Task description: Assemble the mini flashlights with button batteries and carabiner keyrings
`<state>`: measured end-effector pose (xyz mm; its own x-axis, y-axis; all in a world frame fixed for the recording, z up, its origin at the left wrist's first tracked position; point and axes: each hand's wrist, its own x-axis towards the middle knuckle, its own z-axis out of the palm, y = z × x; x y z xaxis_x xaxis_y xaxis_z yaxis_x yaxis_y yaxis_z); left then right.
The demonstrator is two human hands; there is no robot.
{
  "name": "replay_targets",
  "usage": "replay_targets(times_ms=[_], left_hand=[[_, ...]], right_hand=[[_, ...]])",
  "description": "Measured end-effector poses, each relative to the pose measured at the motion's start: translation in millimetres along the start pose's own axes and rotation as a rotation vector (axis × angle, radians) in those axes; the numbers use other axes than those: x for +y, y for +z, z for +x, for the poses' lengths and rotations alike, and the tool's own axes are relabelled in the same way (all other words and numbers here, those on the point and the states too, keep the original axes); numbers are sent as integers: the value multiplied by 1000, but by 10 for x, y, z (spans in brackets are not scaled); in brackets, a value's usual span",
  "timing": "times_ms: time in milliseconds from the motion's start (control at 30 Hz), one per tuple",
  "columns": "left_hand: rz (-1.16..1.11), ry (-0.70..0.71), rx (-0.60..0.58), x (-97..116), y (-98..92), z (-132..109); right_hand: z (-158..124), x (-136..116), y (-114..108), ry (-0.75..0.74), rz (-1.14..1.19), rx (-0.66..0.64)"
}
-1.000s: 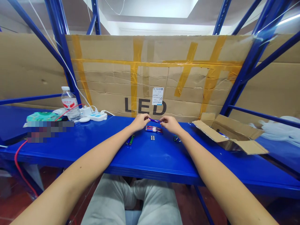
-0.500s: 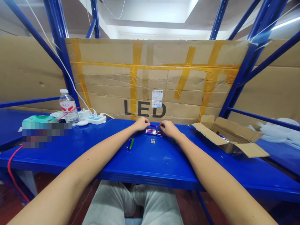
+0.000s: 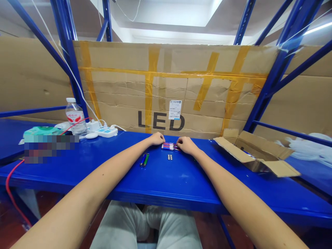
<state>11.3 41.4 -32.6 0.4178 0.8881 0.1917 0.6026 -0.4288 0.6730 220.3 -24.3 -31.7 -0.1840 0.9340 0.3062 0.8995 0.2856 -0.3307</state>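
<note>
Several slim, shiny pens (image 3: 169, 146), red, blue and silver, lie side by side in a row on the blue tabletop. My left hand (image 3: 157, 138) is closed at the left end of the far pen in the row. At that pen's right end, my right hand (image 3: 185, 145) has its fingers pinched, partly covering the row's right side. Just in front of the row sits a small group of silver button cells (image 3: 169, 157). A blue tube (image 3: 143, 159) and a green tube (image 3: 146, 160), both pen-like, lie near my left forearm.
An open cardboard box (image 3: 255, 152) stands at the right, flaps spread. On the left are a water bottle (image 3: 75, 117), a white power strip (image 3: 106, 131) and a teal pack (image 3: 43, 133). A large cardboard sheet (image 3: 124, 93) walls off the back between blue posts.
Both hands have lowered the blue pen held between them, bringing it down against the far side of the row. The view has shifted slightly.
</note>
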Motion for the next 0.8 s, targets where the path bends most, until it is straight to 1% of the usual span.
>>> replay_targets(times_ms=[167, 300, 533, 733, 800], left_hand=[[-14, 23, -14, 5, 12, 21], [-28, 51, -49, 20, -7, -2], [26, 25, -81, 52, -10, -40], [61, 36, -86, 59, -10, -41], [68, 29, -83, 67, -18, -50]], right_hand=[[-23, -26, -20, -27, 14, -27], [-28, -35, -23, -48, 30, -39], [-16, -17, 10, -90, 29, -48], [-14, -42, 17, -43, 0, -29], [-2, -31, 33, -66, -12, -22]])
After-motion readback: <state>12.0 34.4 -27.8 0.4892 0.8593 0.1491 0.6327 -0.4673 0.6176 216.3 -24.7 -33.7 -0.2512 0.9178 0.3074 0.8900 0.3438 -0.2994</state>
